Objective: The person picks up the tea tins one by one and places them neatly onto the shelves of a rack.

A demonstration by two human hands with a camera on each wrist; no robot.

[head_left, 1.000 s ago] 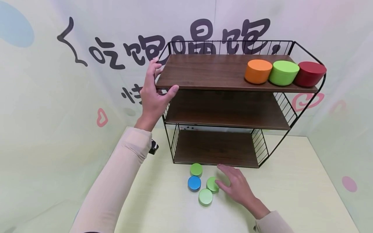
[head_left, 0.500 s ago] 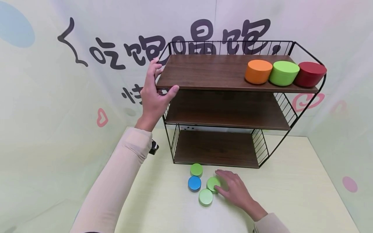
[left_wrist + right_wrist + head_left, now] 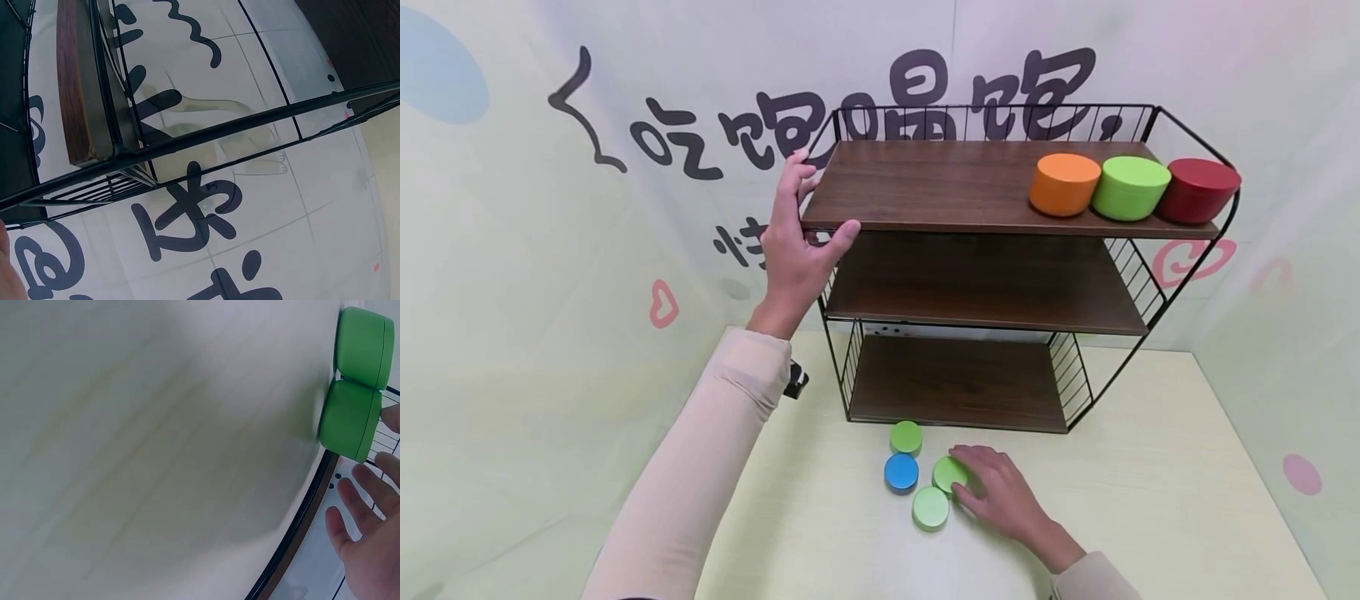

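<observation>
My left hand (image 3: 797, 250) grips the upper left corner of a three-tier shelf rack (image 3: 985, 287) with brown boards and a black wire frame. Its thumb lies at the top board's front edge. On the table, my right hand (image 3: 1002, 493) is at a green round tin (image 3: 950, 472), thumb near its front and fingers over its right side. In the right wrist view that tin (image 3: 351, 419) stands by the thumb, while the other fingers spread apart below it. A pale green tin (image 3: 930, 507), a blue tin (image 3: 901, 472) and another green tin (image 3: 906, 437) stand close by.
Orange (image 3: 1064, 185), lime green (image 3: 1131, 188) and dark red (image 3: 1198, 191) round tins stand in a row on the right of the top board. Behind the rack hangs a printed cloth (image 3: 662, 75). The pale table (image 3: 1165, 467) extends to the right.
My right hand has moved slightly down and left, and its fingers have closed in toward the green tin. The left hand has stayed on the rack.
</observation>
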